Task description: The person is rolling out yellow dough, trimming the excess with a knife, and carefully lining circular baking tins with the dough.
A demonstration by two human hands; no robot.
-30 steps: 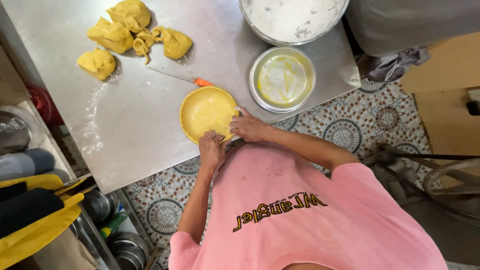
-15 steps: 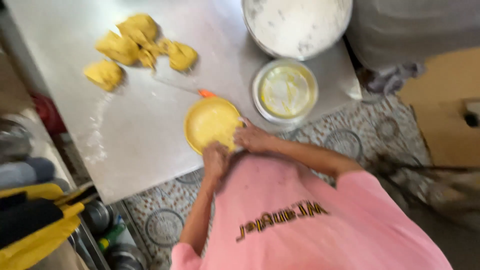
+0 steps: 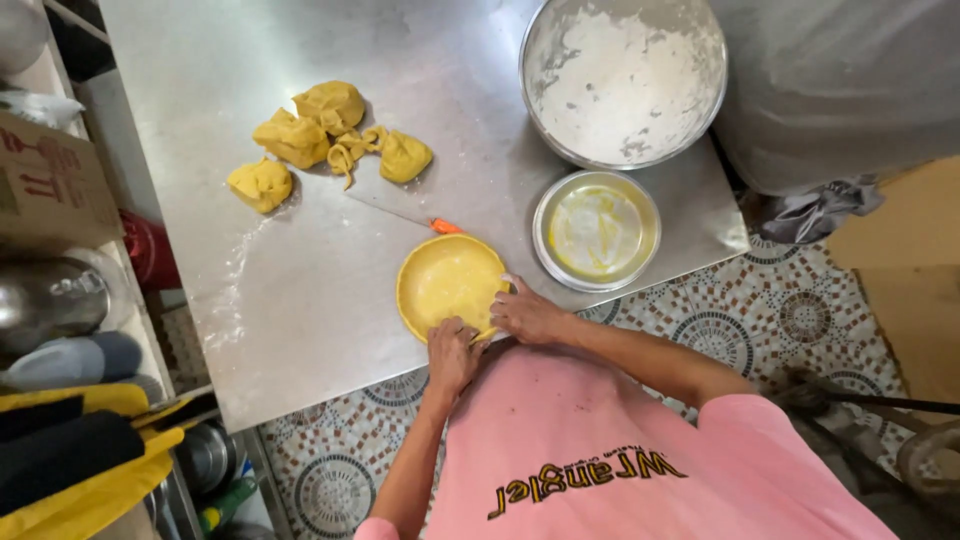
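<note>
Round shallow tin lined with yellow dough [image 3: 450, 283], sitting at the near edge of the brushed steel table [image 3: 330, 300], just beside an orange-handled knife [image 3: 405, 212] lying above it. Soft, pliable lining by the look of it, likely to dent or tear under a hard press; the tin beneath stiff and light, probably a little greasy. Best held by the rigid rim, not by the dough wall.

Left hand [image 3: 455, 352] at the near rim, fingers curled and pinching the dough edge. Right hand [image 3: 527, 313] at the right rim, fingers bent and pressing against the lining there. Both touching the tin, neither lifting it.

Just to the right, a second round metal tin [image 3: 597, 230], unlined, only pale yellowish smears inside, possibly grease. Beyond it, a large steel bowl [image 3: 622, 80] coated and partly filled with white flour. Well apart to the upper left, several torn lumps of yellow dough [image 3: 330, 135] on the bare steel, with a light dusting of flour nearby.

Below the table, patterned mosaic floor tiles [image 3: 330, 480]; at the left, stacked metal pots [image 3: 60, 300] on shelving.
</note>
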